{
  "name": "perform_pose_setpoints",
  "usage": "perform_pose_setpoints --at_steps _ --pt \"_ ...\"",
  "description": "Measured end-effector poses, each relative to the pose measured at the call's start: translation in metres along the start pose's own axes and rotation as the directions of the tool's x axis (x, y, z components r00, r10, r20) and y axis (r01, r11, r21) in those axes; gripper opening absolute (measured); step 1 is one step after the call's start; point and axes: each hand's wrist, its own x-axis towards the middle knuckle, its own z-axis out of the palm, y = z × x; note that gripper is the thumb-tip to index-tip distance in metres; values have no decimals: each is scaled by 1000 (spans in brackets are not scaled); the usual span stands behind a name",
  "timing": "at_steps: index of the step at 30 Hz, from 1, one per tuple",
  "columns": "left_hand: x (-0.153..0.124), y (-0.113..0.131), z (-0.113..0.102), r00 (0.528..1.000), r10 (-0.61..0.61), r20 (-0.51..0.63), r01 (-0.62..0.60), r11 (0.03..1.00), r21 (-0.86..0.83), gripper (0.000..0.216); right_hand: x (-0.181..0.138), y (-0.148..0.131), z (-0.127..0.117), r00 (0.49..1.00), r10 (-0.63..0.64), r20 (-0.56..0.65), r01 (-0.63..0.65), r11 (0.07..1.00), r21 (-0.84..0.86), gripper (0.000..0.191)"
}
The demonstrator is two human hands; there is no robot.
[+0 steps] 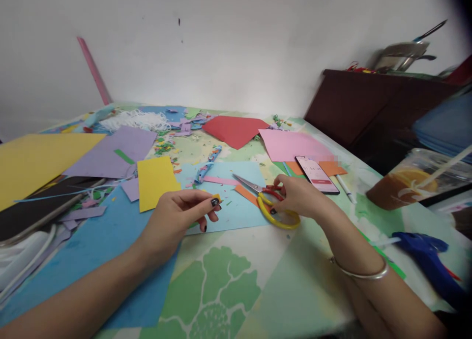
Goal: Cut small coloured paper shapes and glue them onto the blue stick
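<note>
My left hand (188, 208) is closed in a pinch on a small yellow paper piece (216, 198), above the light blue sheet (236, 216). A pair of scissors (254, 184) with red and yellow handles lies across that sheet, its blades pointing to the far left. My right hand (297, 195) has its fingers around the handles, thumb at the yellow loop. Beneath the scissors is an orange paper strip (246, 195), and a pink strip (221, 180) lies just beyond. A blue patterned rolled piece (208, 164) rests farther back.
To the left are a yellow card (155, 181), purple paper (114, 154) and a dark tablet-like device (33, 211). Right of my hand lie a phone (317, 174), a drink cup (401, 181) and a blue glue gun (427, 260). Red paper (236, 128) sits near the wall.
</note>
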Motion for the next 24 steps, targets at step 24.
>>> perform_pose_setpoints --at_steps 24 --pt "-1 4 -3 999 -35 -40 24 968 -251 15 -30 -53 20 947 -319 -28 242 656 714 46"
